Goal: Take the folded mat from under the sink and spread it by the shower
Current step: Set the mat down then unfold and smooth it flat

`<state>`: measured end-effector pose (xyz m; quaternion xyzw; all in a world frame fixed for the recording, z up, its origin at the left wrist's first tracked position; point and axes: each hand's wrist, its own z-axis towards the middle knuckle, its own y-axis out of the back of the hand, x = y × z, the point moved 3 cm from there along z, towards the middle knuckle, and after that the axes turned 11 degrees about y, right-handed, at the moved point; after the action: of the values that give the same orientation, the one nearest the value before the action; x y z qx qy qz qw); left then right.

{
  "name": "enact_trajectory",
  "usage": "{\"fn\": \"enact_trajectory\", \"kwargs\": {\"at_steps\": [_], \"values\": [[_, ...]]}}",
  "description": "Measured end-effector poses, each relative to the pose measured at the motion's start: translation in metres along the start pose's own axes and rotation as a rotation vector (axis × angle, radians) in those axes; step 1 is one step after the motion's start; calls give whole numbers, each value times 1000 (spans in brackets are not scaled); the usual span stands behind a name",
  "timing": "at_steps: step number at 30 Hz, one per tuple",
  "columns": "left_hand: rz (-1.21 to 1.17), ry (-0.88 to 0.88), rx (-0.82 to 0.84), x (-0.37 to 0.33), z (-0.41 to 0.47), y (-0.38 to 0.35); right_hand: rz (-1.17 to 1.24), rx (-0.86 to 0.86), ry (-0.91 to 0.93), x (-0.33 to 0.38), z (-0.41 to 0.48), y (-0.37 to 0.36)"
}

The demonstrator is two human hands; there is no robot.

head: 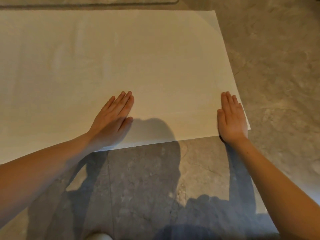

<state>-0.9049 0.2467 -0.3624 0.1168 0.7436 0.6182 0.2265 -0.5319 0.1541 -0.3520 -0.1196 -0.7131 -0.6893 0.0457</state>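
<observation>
Head view looks down on the white mat [121, 66], which lies unfolded and flat on the grey stone-look floor [268, 58]; it fills most of the frame and runs off the left edge, so you cannot see its far-left end; a ledge or second mat edge [86, 1] shows along the top, and no shower is visible to confirm the placement. Your left hand [112, 118] rests palm down, fingers straight and together, near the middle of the near edge; your right hand [232, 118] lies the same way at the near right corner, its heel just past the hem; neither hand grips anything, both merely press. Judging by how thinly it lies and the faint creases across it, the mat looks light, soft and limp; it would likely slide on smooth tile. To shift it, pinch the near edge or corners; to flatten it, stroke outward with flat palms; avoid dragging one corner, which may bunch the cloth.
</observation>
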Motion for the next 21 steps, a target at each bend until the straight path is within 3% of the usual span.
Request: {"fn": "enact_trajectory", "kwargs": {"at_steps": [8, 12, 15, 21], "values": [[8, -9, -6, -2, 0, 0, 50, -30, -82, 20, 3, 2], [-5, -5, -40, -12, 5, 7, 153, -56, 143, 106, 23, -5], [-15, 7, -69, -24, 14, 14, 101, -9, 295, 160, 40, -22], [47, -17, -75, -32, 9, 2, 45, 34, 349, 180, 44, -45]]}}
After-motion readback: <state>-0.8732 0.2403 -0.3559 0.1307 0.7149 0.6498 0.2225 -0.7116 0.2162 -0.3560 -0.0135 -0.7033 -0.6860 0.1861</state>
